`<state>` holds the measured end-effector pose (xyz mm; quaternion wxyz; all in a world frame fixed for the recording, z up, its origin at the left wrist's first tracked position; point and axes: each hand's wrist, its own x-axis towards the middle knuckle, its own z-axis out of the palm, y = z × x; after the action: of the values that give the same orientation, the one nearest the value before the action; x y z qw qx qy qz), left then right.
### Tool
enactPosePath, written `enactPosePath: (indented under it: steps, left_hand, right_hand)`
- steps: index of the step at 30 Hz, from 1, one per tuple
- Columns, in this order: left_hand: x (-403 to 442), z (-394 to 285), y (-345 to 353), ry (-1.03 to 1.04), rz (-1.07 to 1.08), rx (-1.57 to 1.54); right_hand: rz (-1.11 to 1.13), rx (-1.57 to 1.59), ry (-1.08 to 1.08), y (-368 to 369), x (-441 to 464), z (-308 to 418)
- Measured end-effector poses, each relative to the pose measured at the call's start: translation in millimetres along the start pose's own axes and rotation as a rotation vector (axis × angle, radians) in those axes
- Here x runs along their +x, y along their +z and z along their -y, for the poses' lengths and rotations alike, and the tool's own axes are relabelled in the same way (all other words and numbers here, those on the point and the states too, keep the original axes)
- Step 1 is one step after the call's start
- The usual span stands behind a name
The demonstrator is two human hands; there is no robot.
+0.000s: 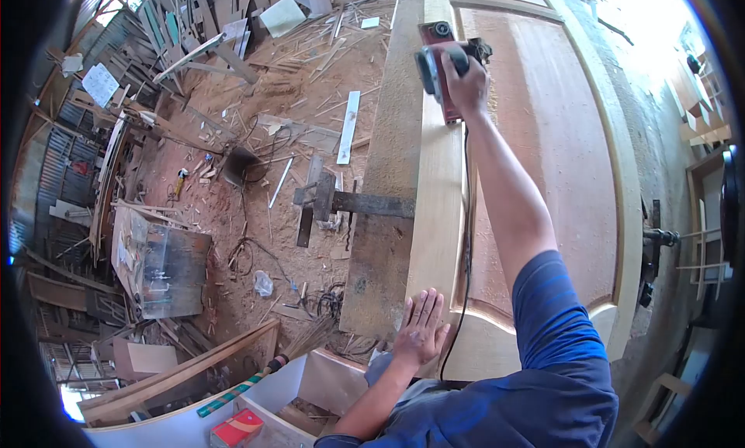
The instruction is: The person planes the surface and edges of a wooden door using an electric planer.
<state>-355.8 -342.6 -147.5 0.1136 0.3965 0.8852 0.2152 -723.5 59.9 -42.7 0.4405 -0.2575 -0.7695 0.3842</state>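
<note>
A wooden panelled door lies flat before me, its pale side stile running away from my body. Far up that stile, my right hand is wrapped around the handle of a red electric planer. The planer rests on the wood, and its underside is hidden. A dark power cord trails from it back along the door toward me. My left hand lies flat on the near end of the stile, fingers stretched out and holding nothing.
A metal clamp juts out left of the door over a bench board. Offcuts and shavings cover the floor. Close on my left stand a white open box frame, a red box and a broom.
</note>
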Motion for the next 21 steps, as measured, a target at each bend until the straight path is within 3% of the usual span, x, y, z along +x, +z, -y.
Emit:
enactPosePath:
  steps: [3,6,11,15,21]
  left_hand:
    - [-3.2,4.6,5.9,0.003,0.042,0.041]
    - [-5.3,3.7,-5.6,0.094,0.128,0.188]
    - [0.5,42.8,-19.7,0.618,0.322,0.136]
    - [42.8,70.6,-19.7,0.864,0.414,0.113]
    - [50.9,82.9,-34.5,1.008,0.385,0.150]
  right_hand:
    - [-0.029,0.152,-0.142,-62.6,-51.3,19.4]
    - [0.045,0.109,-0.028,-147.6,-100.8,52.5]
    - [0.147,0.088,0.247,-287.0,-192.7,105.9]
    - [0.015,-0.032,0.296,-359.5,-272.2,148.7]
    - [-0.247,-0.217,0.488,-425.7,-382.4,252.5]
